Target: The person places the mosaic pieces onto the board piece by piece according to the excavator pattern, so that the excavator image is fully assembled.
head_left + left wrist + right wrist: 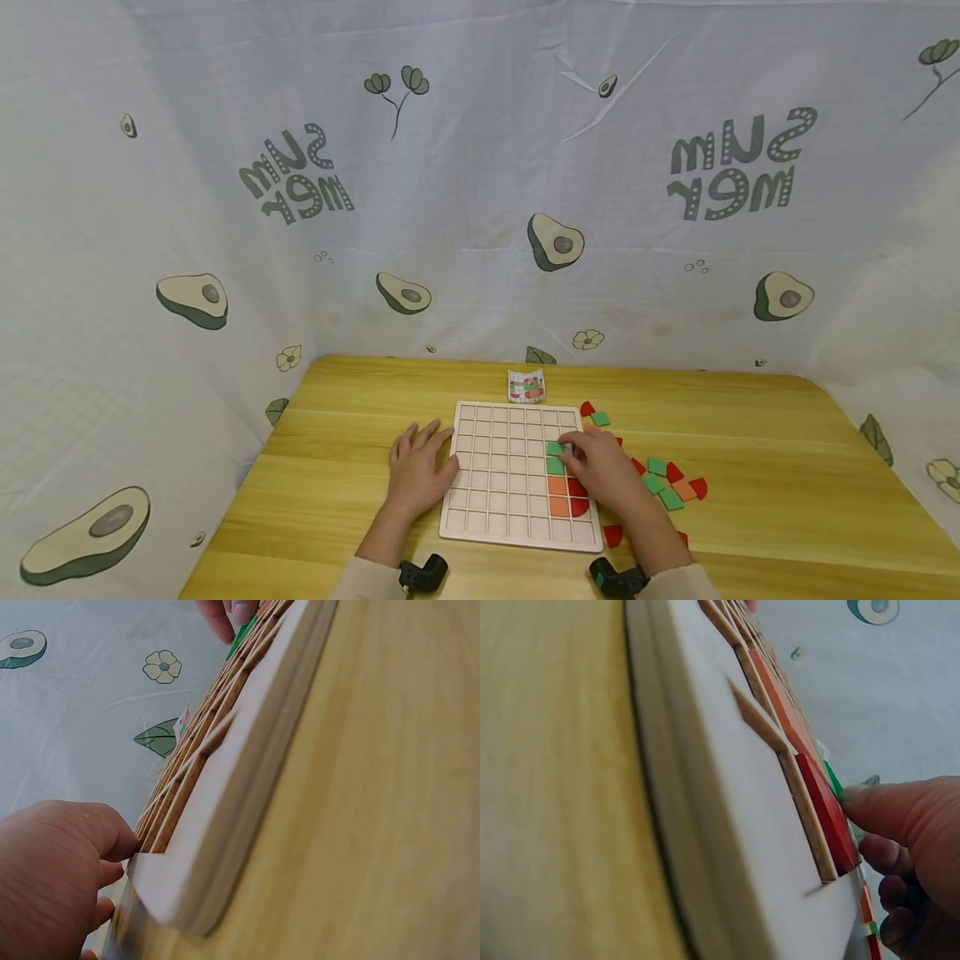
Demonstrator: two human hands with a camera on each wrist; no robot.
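A pale wooden grid board [498, 492] lies on the table. My left hand [422, 471] rests at its left edge, fingers spread on the table beside it and thumb at the rim, which the left wrist view [60, 877] shows close up. Over the board's right side, my right hand [603, 467] pinches a green square tile [554, 448] at its grid cell; the right wrist view has the thumb tip against green [832, 780]. Another green tile [555, 467], two orange tiles [558, 505] and red rounded tiles [578, 506] lie in cells below. The hand partly hides that side.
Loose red, green and orange tiles [671, 498] lie scattered right of the board, some partly behind my right hand and forearm. A small pattern card [527, 387] stands at the board's far edge. A printed white curtain [480, 208] hangs behind the table.
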